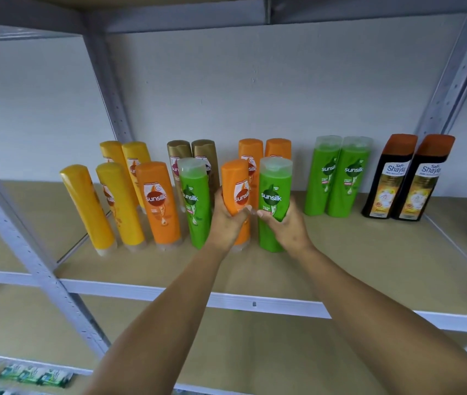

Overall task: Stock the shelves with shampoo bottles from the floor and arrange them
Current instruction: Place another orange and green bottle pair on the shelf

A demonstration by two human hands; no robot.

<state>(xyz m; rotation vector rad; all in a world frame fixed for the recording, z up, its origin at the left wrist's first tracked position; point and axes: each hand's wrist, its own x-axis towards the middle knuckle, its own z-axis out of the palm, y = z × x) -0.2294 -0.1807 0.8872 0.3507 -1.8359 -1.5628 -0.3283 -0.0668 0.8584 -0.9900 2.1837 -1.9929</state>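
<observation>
Both hands are out over the front of the brown board shelf (340,260), close together, each wrapped round its own bottle: my left hand (228,220) grips the orange plastic Sunsilk bottle (236,192) low on its body, and my right hand (285,228) grips the green plastic Sunsilk bottle with the clear cap (272,189) the same way. Both bottles stand upright with their bases on or just at the board, side by side, labels facing me. I judge the step is squaring these two into the front row, so I should hold low, slide rather than lift, and keep the labels forward. To my left that row already runs through a second green bottle (195,201), another orange bottle (158,201) and two yellow bottles (118,203); the nearest neighbour is just beside my left wrist, so a careless nudge could topple it into the rest. Behind stand pairs in yellow, gold and orange, and the orange pair (265,151) sits right behind my two. Further right are two green bottles (337,175) and two black bottles with orange caps (409,178) against the pale wall (226,81)
</observation>
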